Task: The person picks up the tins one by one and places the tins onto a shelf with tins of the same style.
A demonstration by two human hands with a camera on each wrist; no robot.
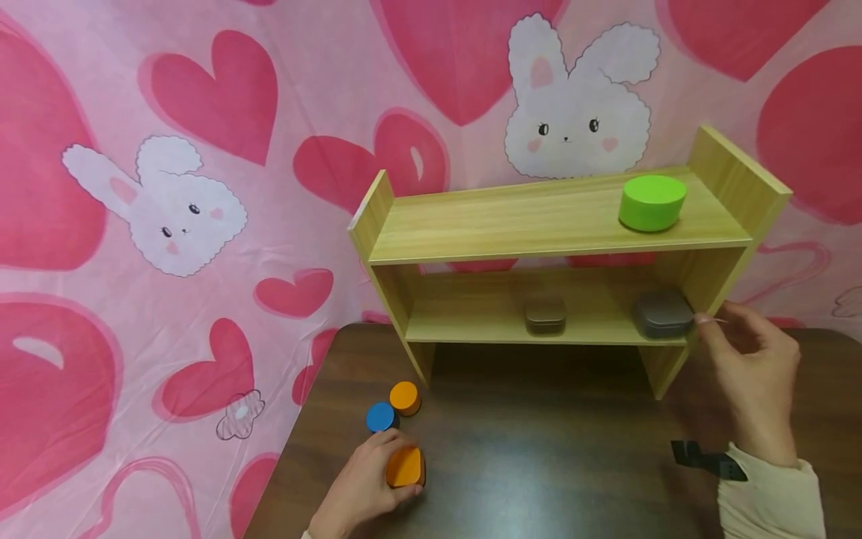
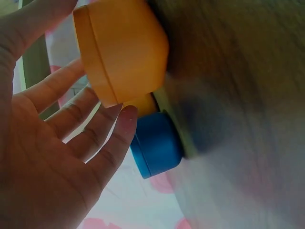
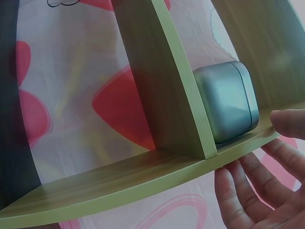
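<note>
My left hand (image 1: pixel 367 479) holds a rounded-square orange tin (image 1: pixel 405 467) on the dark table, thumb on the near side and fingers on the far side. In the left wrist view the orange tin (image 2: pixel 128 47) shows a lid seam, and a fingertip reaches close to the round blue tin (image 2: pixel 159 145). My right hand (image 1: pixel 757 374) grips the right side panel of a wooden shelf (image 1: pixel 566 221), thumb at its front edge, other fingers outside. In the right wrist view a grey tin (image 3: pixel 226 102) stands on the board close to that panel (image 3: pixel 119 191).
A round green tin (image 1: pixel 652 203) sits on the top board at the right. The lower board bears a smaller grey tin (image 1: pixel 545 314) near its middle. A small round orange tin (image 1: pixel 405 397) stands by the shelf's left leg. Behind hangs a pink cloth (image 1: pixel 303 75).
</note>
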